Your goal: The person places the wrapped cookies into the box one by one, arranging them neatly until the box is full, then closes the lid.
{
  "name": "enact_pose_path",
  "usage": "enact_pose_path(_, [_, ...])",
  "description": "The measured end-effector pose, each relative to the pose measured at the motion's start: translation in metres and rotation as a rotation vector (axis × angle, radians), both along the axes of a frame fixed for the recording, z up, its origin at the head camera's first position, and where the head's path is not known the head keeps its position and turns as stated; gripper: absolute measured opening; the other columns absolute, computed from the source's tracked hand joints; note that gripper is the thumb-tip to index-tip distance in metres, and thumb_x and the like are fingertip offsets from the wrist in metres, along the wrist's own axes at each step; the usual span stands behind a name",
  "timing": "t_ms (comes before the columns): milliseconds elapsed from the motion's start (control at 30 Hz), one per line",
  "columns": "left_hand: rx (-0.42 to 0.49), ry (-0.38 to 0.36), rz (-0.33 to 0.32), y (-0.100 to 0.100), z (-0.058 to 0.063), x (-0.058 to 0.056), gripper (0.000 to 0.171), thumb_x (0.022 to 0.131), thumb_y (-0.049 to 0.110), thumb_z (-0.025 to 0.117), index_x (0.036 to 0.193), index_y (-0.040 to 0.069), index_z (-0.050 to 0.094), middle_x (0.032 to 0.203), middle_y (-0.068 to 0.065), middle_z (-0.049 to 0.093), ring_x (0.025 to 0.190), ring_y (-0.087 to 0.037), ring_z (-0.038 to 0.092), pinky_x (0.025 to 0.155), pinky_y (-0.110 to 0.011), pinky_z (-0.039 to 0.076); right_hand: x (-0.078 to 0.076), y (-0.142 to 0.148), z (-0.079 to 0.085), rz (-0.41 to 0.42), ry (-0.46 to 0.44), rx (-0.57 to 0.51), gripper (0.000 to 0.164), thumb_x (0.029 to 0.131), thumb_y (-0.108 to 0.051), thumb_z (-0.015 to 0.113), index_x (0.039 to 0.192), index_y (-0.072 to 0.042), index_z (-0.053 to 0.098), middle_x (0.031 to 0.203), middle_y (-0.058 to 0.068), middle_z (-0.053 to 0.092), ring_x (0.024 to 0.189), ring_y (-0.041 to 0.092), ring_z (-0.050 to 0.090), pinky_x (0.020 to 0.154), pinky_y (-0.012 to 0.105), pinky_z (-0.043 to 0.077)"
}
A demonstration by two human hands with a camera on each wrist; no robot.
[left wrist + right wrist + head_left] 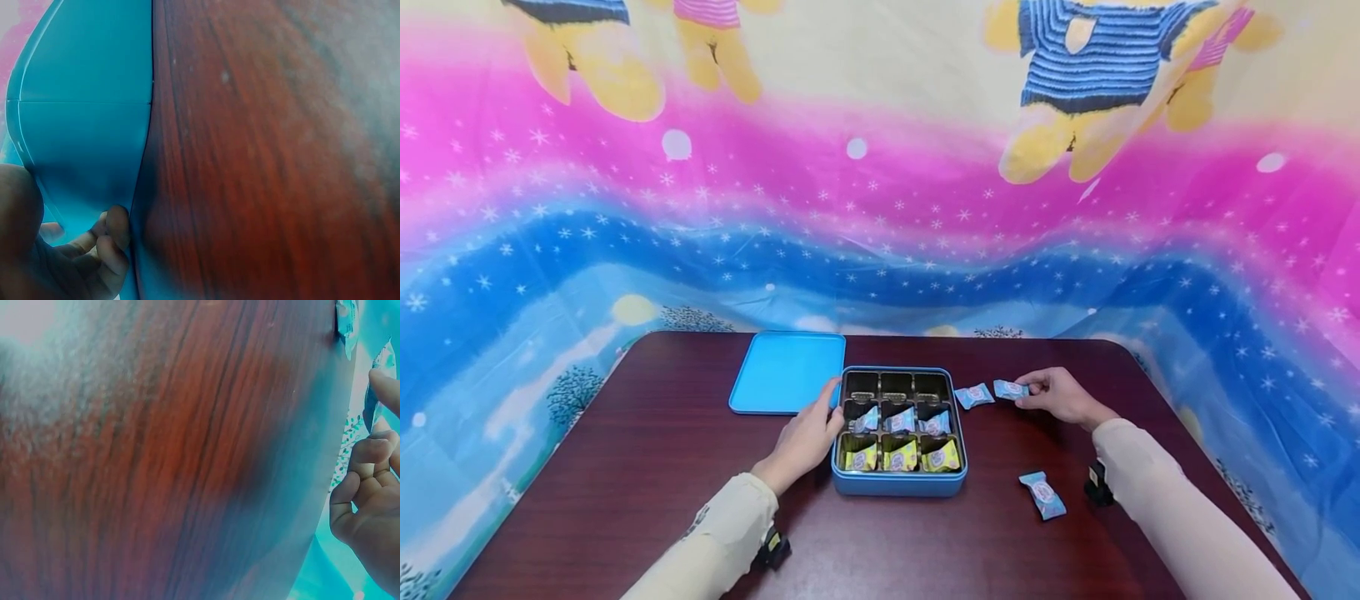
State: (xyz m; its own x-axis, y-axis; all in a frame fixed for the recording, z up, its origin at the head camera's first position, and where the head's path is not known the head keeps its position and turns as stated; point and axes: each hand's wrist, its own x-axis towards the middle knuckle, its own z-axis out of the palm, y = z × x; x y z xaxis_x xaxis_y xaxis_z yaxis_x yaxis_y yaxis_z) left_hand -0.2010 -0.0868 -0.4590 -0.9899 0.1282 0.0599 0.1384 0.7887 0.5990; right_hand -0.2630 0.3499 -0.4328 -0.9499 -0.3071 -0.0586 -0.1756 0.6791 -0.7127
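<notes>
A blue tin (898, 483) with a divided tray stands in the middle of the table. Its front row holds yellow wrapped candies (900, 457), its middle row blue wrapped candies (900, 420); the back row has none. Against the tin's left side rests my left hand (802, 439); the left wrist view has its fingers (112, 253) touching the wall near the bottom. To the right of the tin, my right hand (1062, 397) pinches a blue wrapped candy (1011, 390) between thumb and fingers. Just left of that lies another blue candy (974, 396).
A light blue lid (790, 372) lies at the back left, beside the tin. One more blue candy (1042, 496) lies on the dark wooden table (647, 467), front right of the tin. A patterned cloth (880, 225) hangs behind the table's back edge.
</notes>
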Motion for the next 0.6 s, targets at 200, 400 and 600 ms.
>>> enact_pose_path(200, [0.001,0.001,0.004,-0.001,0.001,-0.001,0.06,0.104,0.029,0.046,0.16,0.026,0.027,0.072,-0.003,0.05,0.053,-0.018,0.042,0.048,-0.033,0.034,0.0,-0.005,0.003,0.0,0.013,-0.003,0.04,0.093,-0.014,0.072,0.125,0.008,0.065,0.071,0.001,0.038,0.057,0.01,0.033,0.058,0.029,0.036])
enact_pose_path(400, [0.0,0.003,-0.002,0.0,-0.001,-0.001,0.06,0.104,0.028,0.046,0.16,0.027,0.027,0.071,-0.003,0.049,0.052,-0.018,0.041,0.047,-0.033,0.033,0.003,-0.012,0.009,0.026,0.034,-0.027,0.038,0.092,-0.011,0.072,0.124,0.008,0.066,0.07,0.002,0.039,0.055,0.01,0.032,0.059,0.028,0.037])
enact_pose_path(600, [0.0,0.002,-0.006,-0.001,-0.002,-0.001,0.06,0.104,0.029,0.046,0.161,0.026,0.026,0.071,-0.003,0.049,0.054,-0.018,0.042,0.048,-0.032,0.034,0.004,-0.019,0.015,0.055,0.057,-0.034,0.036,0.092,-0.01,0.073,0.122,0.008,0.067,0.07,0.002,0.038,0.056,0.01,0.033,0.059,0.028,0.038])
